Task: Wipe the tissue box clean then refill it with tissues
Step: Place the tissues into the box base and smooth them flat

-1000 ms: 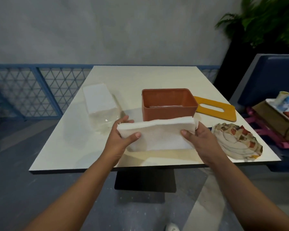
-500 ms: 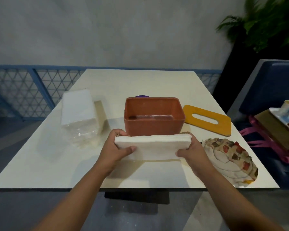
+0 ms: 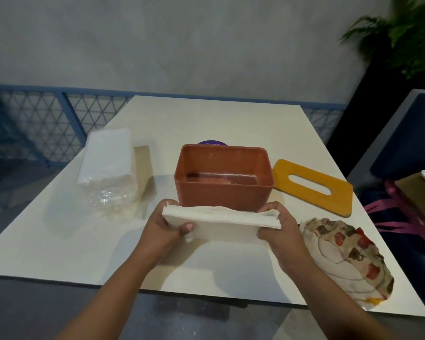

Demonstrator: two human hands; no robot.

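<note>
On the pale table (image 3: 219, 119), far left, lies a tissue pack (image 3: 108, 165), its clear wrap crumpled at the near end. Next, the left hand (image 3: 161, 227) grips the left end of a white tissue stack (image 3: 221, 220), thumb on the near face, fingers curled behind. The stack is held level just in front of the empty orange box (image 3: 223, 177), near its rim and not yet inside. The right hand (image 3: 282, 231) grips the stack's right end the same way. Right of the box the yellow slotted lid (image 3: 312, 186) lies off, and nearer me is a patterned cloth (image 3: 346, 256). I judge the wiping done and the refill in hand. To do it well, I would carry the stack forward over the opening, keep it flat and square to the walls, and lower both ends together. I would let go only once it rests on the bottom, so no sheets fan out or catch the rim.
</note>
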